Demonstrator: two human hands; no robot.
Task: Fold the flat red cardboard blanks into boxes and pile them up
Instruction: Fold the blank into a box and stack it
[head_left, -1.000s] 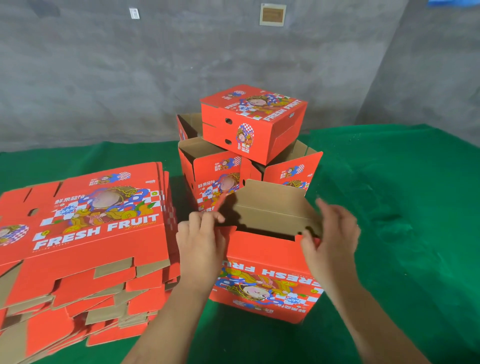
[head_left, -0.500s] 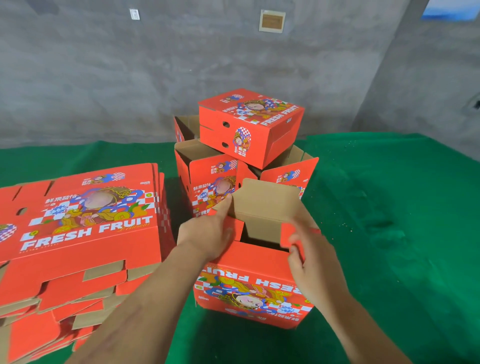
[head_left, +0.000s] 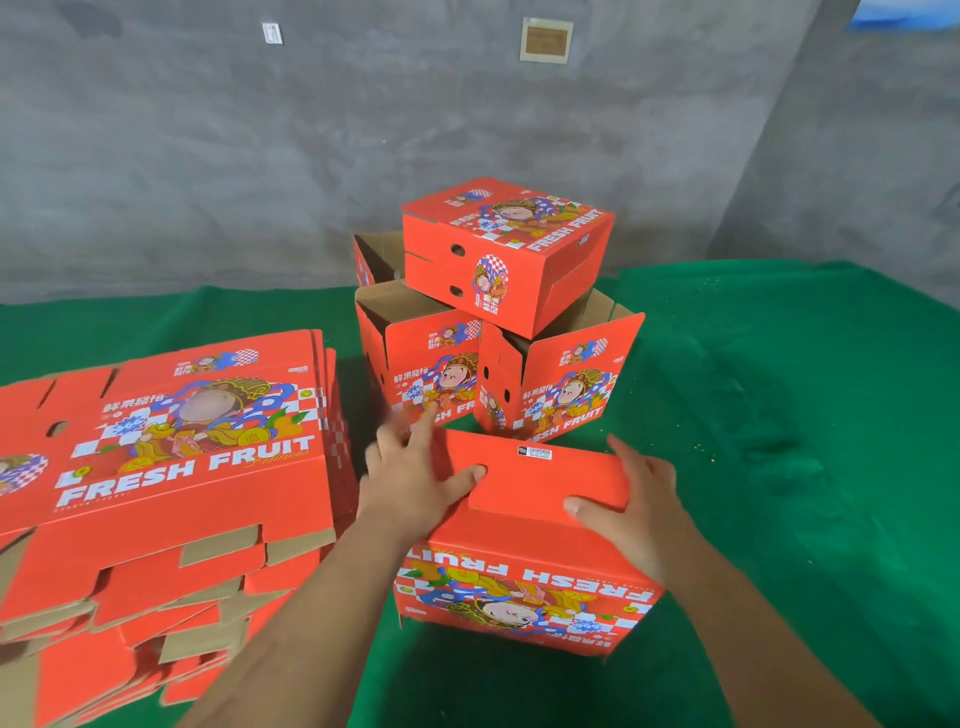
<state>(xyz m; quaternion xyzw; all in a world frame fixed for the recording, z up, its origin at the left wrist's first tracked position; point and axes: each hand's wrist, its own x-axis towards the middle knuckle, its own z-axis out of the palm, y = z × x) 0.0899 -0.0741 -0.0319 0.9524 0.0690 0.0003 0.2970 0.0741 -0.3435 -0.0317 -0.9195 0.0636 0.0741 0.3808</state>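
The box (head_left: 524, 540) sits on the green cloth (head_left: 779, 415) at 6 o'clock, its top flap (head_left: 540, 478) folded down flat. The left hand (head_left: 415, 478) presses the flap's left end, fingers spread and straight, thumb lying on the flap. The right hand (head_left: 631, 512) presses its right end, fingers straight along the edge, thumb on top. At 9 o'clock lies the stack of blanks (head_left: 171, 467). At 12 o'clock stands the pile (head_left: 498, 312): 1 closed box atop 3 open ones.
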